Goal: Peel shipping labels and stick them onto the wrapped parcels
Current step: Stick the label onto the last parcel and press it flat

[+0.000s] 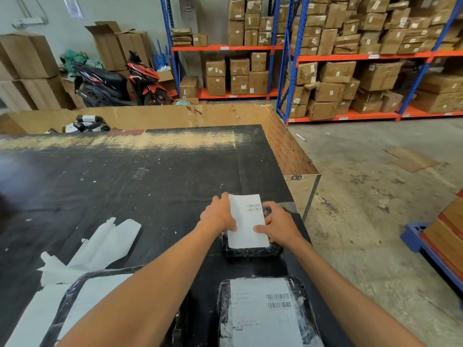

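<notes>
1. Two hands on one label [248,221], held over a small black wrapped parcel [251,251] on the dark surface [125,176]. Near half of the label lies on the parcel top; far half lifts up past it.
2. Risk: label goes down crooked or creased. Likely cause is uneven pressing, one side sticking before the other is lined up.
3. Risk: far end overhangs the parcel and folds over the edge, hiding the barcode. Label looks long for this parcel.
4. Risk: parcel slides on the slick wrap while being pressed, since nothing else braces it.
5. Left hand [220,214]: fingers curled round the label's left edge, thumb laid on its face near the bottom. Gripping, not flat.
6. Right hand [278,222]: thumb presses the label's right side; the other fingers curl behind its right edge, against the parcel. How tightly, cannot tell.
7. Nearer than the fingers: another parcel [265,314], already labelled. Left of them: peeled backing paper [100,249].
</notes>
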